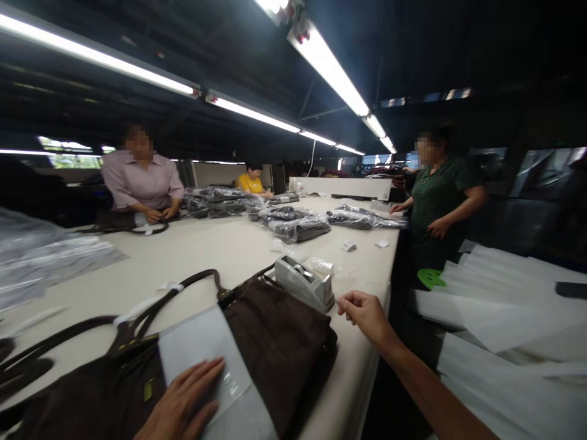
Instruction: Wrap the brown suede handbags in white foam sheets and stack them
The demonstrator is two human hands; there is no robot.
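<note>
On the left of the cream-topped table [229, 244], clear plastic sleeves [50, 263] lie piled; nearer, a dark-brown handbag [275, 324] lies flat at the near end, its strap handles [199, 275] pointing away from the person; the left hand [188, 397] rests on a white paper band [197, 333] across the bag's middle, fingers extended, gripping nothing; a grey tape dispenser [302, 284] is just beyond the bag's far right part; beside it hangs the right hand [362, 311], fingers curled in and thumb drawn to them, though whether tape is pinched there I cannot tell; farther right lie white sheets [504, 299]; the step in hand looks like taping the band; the next move seems to call for a steady left palm while the right fingers handle the tape.
</note>
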